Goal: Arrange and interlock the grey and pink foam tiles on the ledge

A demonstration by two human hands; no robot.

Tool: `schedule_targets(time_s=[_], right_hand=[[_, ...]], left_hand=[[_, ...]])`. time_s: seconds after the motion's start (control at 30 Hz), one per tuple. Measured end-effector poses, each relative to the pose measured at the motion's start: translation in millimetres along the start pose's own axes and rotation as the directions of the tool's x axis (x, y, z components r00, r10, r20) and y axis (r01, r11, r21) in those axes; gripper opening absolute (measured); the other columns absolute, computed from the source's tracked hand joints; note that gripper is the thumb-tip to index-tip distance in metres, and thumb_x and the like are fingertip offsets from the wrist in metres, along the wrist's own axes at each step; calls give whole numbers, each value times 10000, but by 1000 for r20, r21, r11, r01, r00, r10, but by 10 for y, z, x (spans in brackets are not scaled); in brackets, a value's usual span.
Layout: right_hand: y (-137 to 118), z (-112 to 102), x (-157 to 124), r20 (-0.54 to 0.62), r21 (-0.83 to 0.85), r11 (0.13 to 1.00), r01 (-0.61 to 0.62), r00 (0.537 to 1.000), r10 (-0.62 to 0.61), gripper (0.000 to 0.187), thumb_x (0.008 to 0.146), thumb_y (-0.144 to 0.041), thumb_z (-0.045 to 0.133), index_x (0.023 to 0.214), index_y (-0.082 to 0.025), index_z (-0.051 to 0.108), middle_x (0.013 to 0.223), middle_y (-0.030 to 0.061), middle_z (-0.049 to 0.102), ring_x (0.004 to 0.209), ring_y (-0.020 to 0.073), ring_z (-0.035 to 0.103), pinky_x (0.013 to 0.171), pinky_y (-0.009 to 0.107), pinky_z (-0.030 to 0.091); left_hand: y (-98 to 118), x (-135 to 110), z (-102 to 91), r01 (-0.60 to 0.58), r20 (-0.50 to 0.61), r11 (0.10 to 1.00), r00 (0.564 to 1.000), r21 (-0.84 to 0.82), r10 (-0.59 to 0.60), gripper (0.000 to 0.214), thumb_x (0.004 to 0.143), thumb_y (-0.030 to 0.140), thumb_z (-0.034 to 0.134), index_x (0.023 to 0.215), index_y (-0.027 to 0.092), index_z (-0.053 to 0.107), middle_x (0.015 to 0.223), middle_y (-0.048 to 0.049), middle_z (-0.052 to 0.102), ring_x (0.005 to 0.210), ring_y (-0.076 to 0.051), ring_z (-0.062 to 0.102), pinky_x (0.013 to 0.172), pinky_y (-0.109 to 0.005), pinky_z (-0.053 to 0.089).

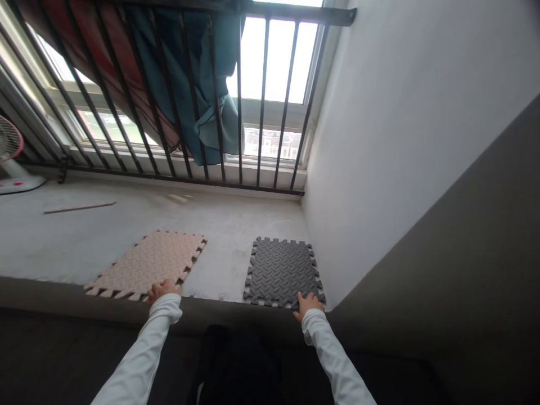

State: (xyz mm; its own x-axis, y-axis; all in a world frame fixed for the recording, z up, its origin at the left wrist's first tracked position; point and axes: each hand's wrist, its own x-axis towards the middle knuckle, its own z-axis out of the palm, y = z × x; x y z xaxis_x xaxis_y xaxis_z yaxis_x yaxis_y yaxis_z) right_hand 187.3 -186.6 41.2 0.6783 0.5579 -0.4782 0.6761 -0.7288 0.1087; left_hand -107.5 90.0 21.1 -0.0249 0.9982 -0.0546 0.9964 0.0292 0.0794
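Observation:
My left hand (163,289) is at the near right corner of a beige foam floor tile (154,259), its fingers bent over the edge and the thumb hidden. The tile lies askew on the ledge, with jigsaw teeth along its sides and a raised tread pattern. At the near right corner of a dark grey foam floor tile (283,271), my right hand (309,304) grips the edge, fingertips on top and thumb lower down. This second tile lies close to the right wall. A strip of bare ledge separates the two tiles.
Both tiles lie on a pale concrete ledge (228,247). Behind it runs a black metal railing (189,181) with hanging blue cloth (189,84) and a window. A thin strip (80,208) and a fan (17,180) are at left. A white wall (379,140) rises at right.

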Motion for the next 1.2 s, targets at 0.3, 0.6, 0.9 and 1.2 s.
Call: schedule_targets(time_s=[0.3,0.6,0.9,1.2], right_hand=[[-13,-33,-39,46,-18,1000,-13,999,14,751,688,-363,606,1346,-224,272,1369,215,284,1247,309,302,917,410,342],[-9,28,-5,37,-46,999,-12,999,14,767,675,-352,623,1345,-236,268,1364,217,288,1244,310,304,898,429,346],[-18,-24,-29,48,-29,999,-22,999,24,769,670,-340,621,1345,-242,267,1377,196,282,1255,309,290,914,452,345],[-30,-55,-68,46,-10,1000,-22,999,22,761,675,-329,614,1346,-216,275,1379,209,276,1252,323,287,922,440,344]], left_hand=[[-89,37,-76,-90,112,991,991,97,79,374,757,348,393,1057,179,538,1095,-149,497,937,-261,524,723,-309,394],[407,-190,-306,-224,-50,974,974,-36,222,300,746,271,391,939,217,615,982,-92,544,886,-218,514,777,-307,387],[1375,-1056,-218,-498,28,835,855,-235,518,248,759,226,419,909,190,613,998,-85,507,920,-178,497,790,-266,386],[1862,-1644,-135,-621,170,746,730,-241,662,262,747,177,443,976,180,571,1066,-121,461,975,-211,475,772,-305,403]])
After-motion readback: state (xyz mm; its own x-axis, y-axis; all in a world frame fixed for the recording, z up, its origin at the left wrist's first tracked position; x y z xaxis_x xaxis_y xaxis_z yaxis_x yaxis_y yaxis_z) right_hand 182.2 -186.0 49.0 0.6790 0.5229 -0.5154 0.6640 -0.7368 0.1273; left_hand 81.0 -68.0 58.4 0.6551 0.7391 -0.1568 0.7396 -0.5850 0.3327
